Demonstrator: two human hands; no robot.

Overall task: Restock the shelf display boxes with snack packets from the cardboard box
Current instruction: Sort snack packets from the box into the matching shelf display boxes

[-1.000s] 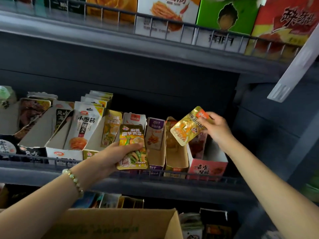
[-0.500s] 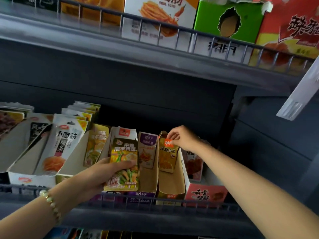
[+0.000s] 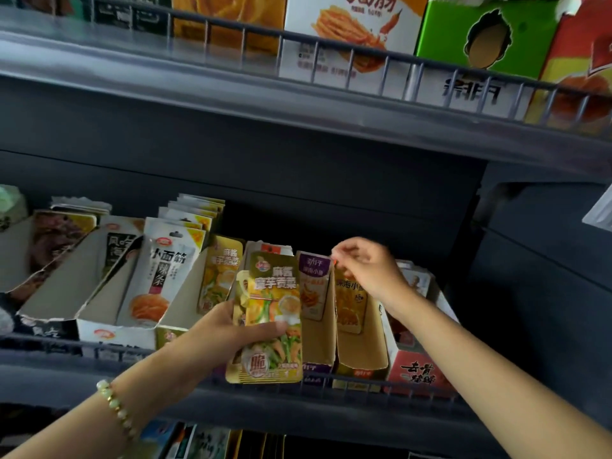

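Shelf: dark grey store shelving (image 3: 66,376) with a wire front rail; open-fronted display boxes stand in a row on the middle tier.
Left hand (image 3: 228,329): grips a stack of green-and-yellow snack packets (image 3: 271,313), thumb across the front, held just before the boxes.
Right hand (image 3: 367,266): fingertips pinch the top edge of a gold packet (image 3: 351,303).
Gold packet: upright inside its tan display box (image 3: 364,356) — between the purple packet (image 3: 314,286) and a red box (image 3: 417,369).
Left wrist: beaded bracelet (image 3: 116,405).
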